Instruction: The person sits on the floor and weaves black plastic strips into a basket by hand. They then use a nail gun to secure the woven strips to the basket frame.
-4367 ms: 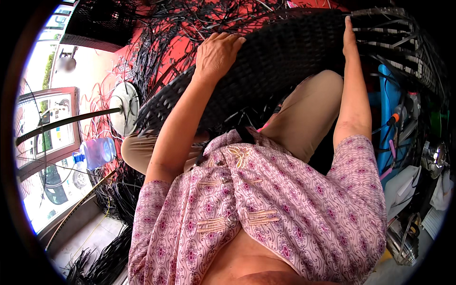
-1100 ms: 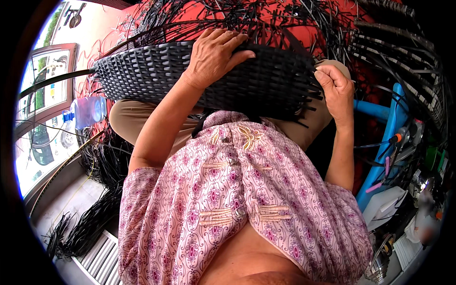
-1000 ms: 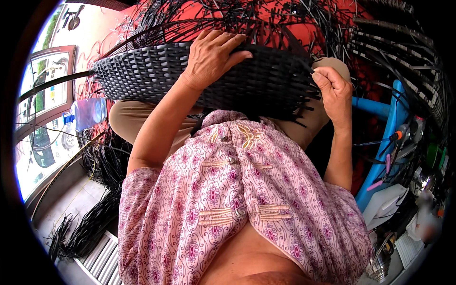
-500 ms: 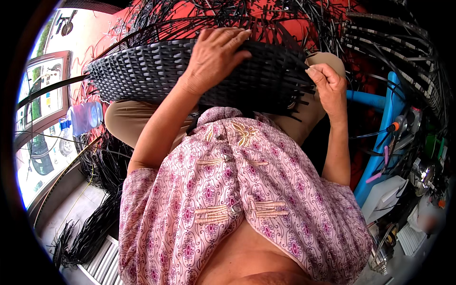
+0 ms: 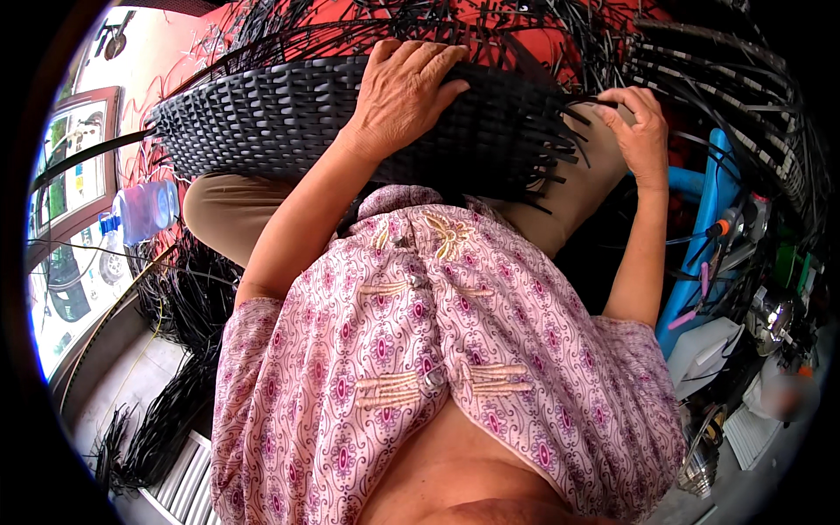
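A black woven basket (image 5: 289, 122) lies across my lap, its wall facing me and loose black strips sticking out at its right end. My left hand (image 5: 407, 87) is pressed flat on top of the basket's wall, fingers spread. My right hand (image 5: 639, 131) is at the basket's right end, fingers curled among the loose strip ends (image 5: 569, 149); whether it pinches a strip is hard to tell. My pink patterned shirt (image 5: 437, 367) fills the lower middle.
A clear plastic water bottle (image 5: 144, 210) lies at the left. Bundles of black strips (image 5: 175, 367) cover the floor on the left. A blue frame (image 5: 700, 262) with tools and more black strands stand at the right. A red surface (image 5: 542, 44) lies behind the basket.
The basket has turned and come down across my lap. My left hand stays on its top; my right hand dropped from the rim to the loose ends at the right.
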A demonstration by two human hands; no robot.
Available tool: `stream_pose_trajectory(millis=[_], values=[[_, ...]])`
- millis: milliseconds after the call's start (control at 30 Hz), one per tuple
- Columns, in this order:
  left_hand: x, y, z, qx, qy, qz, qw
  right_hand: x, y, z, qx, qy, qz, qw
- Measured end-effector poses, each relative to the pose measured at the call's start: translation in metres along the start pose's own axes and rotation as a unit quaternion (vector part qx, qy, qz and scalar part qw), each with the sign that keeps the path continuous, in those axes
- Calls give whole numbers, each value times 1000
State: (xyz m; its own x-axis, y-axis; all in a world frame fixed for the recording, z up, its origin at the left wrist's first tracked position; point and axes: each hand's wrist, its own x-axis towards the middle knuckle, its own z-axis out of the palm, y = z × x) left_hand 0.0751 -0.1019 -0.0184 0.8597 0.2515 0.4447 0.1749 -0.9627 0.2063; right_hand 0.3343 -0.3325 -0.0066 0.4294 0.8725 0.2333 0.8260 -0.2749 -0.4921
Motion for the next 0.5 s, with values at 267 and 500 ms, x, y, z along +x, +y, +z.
stream_pose_trajectory(millis=[267, 500], values=[[-3, 0, 1, 1, -11, -23, 1000, -10, -59, 5, 117, 45, 45, 991], [-10, 29, 17, 27, 10, -60, 998, -8, -57, 23, 7, -7, 27, 1000]])
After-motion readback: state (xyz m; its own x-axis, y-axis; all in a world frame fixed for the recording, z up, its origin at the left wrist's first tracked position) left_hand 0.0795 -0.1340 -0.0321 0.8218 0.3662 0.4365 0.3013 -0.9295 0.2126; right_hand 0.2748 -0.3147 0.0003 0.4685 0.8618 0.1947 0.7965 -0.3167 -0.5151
